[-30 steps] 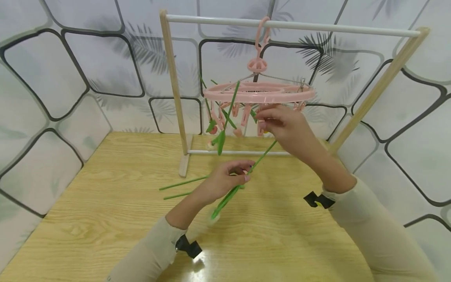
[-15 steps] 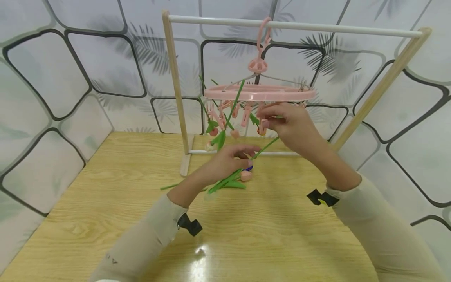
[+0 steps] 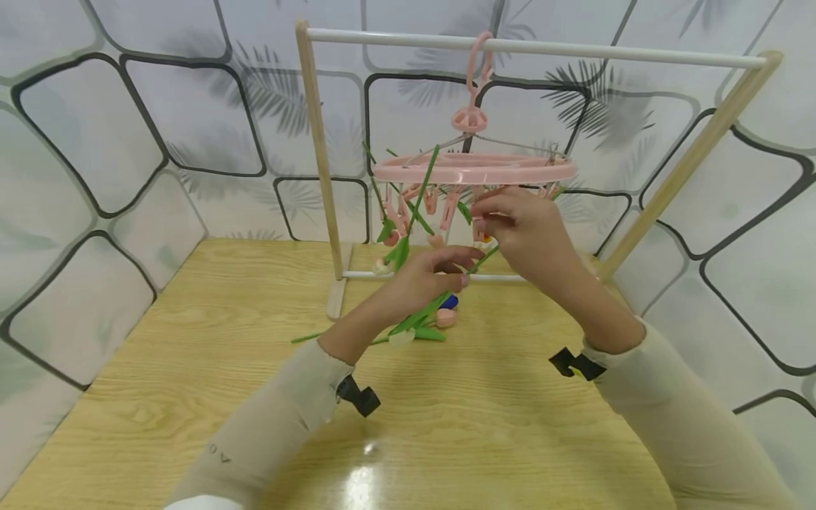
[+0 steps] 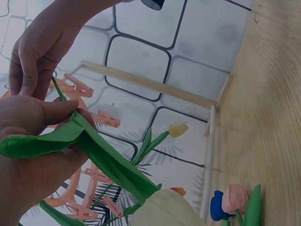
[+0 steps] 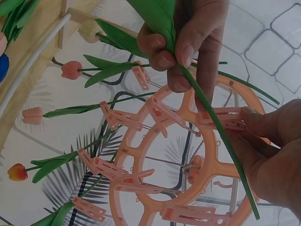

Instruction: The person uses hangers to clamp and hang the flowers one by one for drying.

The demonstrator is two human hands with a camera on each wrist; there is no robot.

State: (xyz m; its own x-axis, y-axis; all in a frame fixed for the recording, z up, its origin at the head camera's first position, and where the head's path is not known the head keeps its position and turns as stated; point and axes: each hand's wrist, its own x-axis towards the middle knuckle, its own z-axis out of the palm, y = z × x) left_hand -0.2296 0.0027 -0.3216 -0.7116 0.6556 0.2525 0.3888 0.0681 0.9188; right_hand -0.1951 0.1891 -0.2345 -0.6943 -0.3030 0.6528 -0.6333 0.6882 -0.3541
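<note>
My left hand (image 3: 428, 280) pinches the stem of a white artificial tulip (image 4: 164, 209) close to its green leaves. The bloom points down toward the table, and the stem (image 5: 221, 136) slants up toward the hanger. Up at the pink round clip hanger (image 3: 474, 172), my right hand (image 3: 525, 223) pinches a pink clothespin (image 5: 223, 117); whether its jaws are parted I cannot tell. The stem crosses in front of this clothespin in the right wrist view. Several tulips hang bloom-down from other clips, among them a red-pink tulip (image 5: 71, 70) and an orange-red tulip (image 5: 18, 172).
A wooden rack with a white top bar (image 3: 605, 51) carries the hanger. On the wooden table (image 3: 191, 397), a blue tulip (image 3: 449, 302) and a pink tulip (image 3: 446, 318) lie below my left hand. A patterned wall (image 3: 191, 113) stands behind.
My left hand has risen toward the hanger, bringing the white tulip up and its stem closer to the right hand. The right hand stays at the clothespin.
</note>
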